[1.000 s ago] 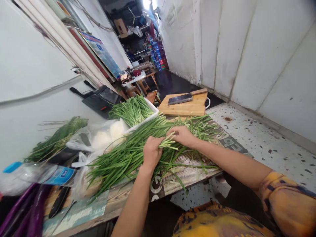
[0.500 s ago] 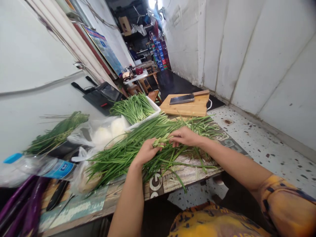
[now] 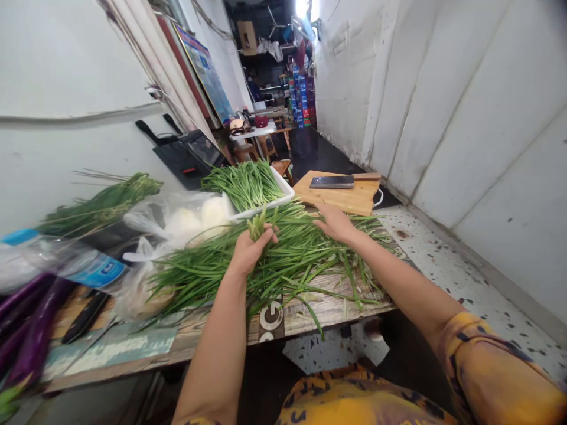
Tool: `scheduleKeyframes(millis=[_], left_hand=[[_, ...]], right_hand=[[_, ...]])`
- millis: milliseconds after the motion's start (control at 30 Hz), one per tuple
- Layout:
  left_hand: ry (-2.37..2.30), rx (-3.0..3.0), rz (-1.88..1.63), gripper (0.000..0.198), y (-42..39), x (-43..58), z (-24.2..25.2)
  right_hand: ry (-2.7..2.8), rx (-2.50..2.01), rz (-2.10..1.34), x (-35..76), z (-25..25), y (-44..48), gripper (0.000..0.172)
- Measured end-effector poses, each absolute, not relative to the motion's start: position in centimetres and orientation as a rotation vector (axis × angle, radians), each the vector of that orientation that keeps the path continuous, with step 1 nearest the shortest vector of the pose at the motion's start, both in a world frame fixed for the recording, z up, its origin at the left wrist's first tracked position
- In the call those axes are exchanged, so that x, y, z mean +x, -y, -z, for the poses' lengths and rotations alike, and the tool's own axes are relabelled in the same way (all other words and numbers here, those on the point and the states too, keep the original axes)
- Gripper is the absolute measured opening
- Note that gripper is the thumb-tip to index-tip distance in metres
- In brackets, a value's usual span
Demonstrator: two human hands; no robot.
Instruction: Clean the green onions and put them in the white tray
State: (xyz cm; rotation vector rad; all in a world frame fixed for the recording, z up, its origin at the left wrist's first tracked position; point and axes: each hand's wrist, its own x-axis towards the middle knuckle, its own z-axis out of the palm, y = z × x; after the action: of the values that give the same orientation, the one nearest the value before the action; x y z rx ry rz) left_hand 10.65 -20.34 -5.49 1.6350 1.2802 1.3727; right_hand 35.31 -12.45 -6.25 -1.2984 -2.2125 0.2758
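Observation:
A loose heap of garlic chives (image 3: 208,265) spreads across the wooden table. My left hand (image 3: 250,248) is closed around a small bunch of garlic chives (image 3: 257,224), whose pale cut-looking ends stick up above the thumb. Over the right part of the heap is my right hand (image 3: 337,224), its fingers stretched forward and apart at the stalks; I see nothing held in it. Behind the heap, a white tray (image 3: 287,188) holds more chives, lying in one direction.
A cleaver (image 3: 332,182) lies on a wooden cutting board (image 3: 345,200) at the table's far end. On the left are plastic bags (image 3: 155,218) with white contents, a water bottle (image 3: 84,262), a black-handled knife (image 3: 86,316) and eggplants (image 3: 39,330). The table's front edge (image 3: 212,348) is close to me.
My hands have moved apart. The left has shifted left and turned its bunch upright; the right has let go of the stalk ends and reached farther back over the heap. The view has shifted slightly.

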Motion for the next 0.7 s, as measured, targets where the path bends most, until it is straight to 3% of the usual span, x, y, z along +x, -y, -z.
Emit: scheduleKeyframes(millis=[67, 167, 367, 600, 700], left_hand=[[-1.28, 1.515, -1.498, 0.033, 20.0, 10.8, 5.8], [-1.368, 1.447, -1.61, 0.033, 19.7, 11.1, 5.9], [-1.576, 1.7, -1.563, 0.027, 19.6, 11.7, 6.4], [-1.651, 1.88, -1.46, 0.03, 19.8, 12.2, 6.6], [-1.668, 1.874, -1.467, 0.03, 20.0, 12.3, 6.5]], right_hand=[[2.426, -1.262, -0.218, 35.0, 6.8, 12.2, 0.039], [2.612, -1.099, -0.224, 35.5, 8.1, 13.4, 0.032], [2.693, -0.854, -0.115, 37.5, 8.5, 15.4, 0.031], [2.504, -1.224, -0.216, 34.3, 5.4, 9.1, 0.023], [2.496, -1.396, -0.334, 33.9, 5.2, 7.4, 0.028]])
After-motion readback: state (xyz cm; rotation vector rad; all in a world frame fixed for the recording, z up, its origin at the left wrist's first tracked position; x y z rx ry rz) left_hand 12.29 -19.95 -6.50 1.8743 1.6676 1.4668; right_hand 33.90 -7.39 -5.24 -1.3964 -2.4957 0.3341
